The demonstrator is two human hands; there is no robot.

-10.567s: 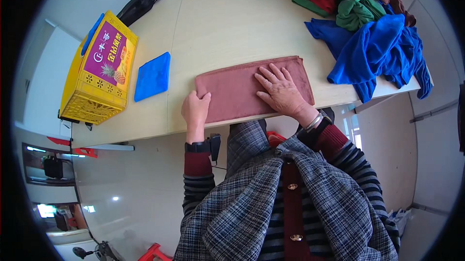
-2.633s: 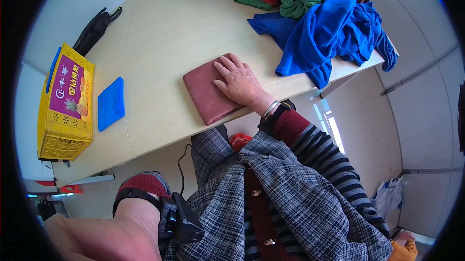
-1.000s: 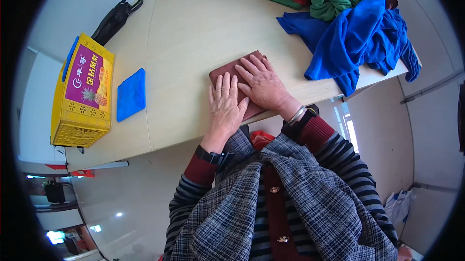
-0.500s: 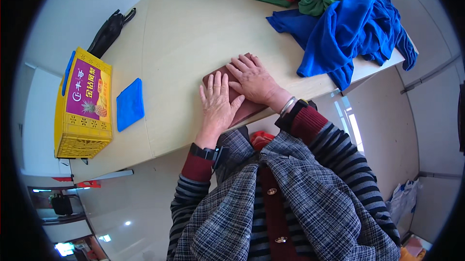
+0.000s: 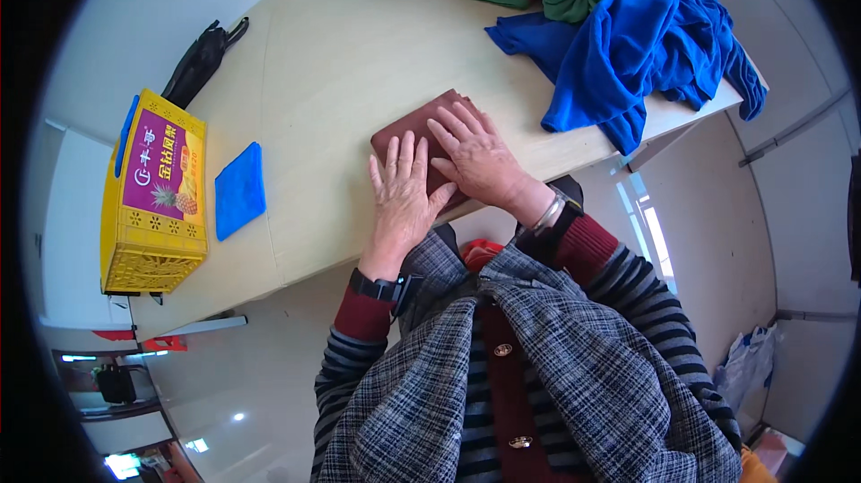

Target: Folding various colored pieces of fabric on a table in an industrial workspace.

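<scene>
Both hands lay flat, fingers spread, grasping nothing: the left hand and the right hand pressed side by side on the folded dark-red cloth at the frame's centre, near the surface edge. The left hand had just joined the right there, smoothing the fold. At left, a folded blue cloth lay beside a yellow crate; its contents were hidden. A heap of cloths filled the upper right.

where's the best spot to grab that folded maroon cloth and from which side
Probably the near long edge of the folded maroon cloth, coming from the person's side. It lies flat by the table edge, with the left hand and right hand pressed flat on top; a thumb underneath could pinch all layers.
</scene>
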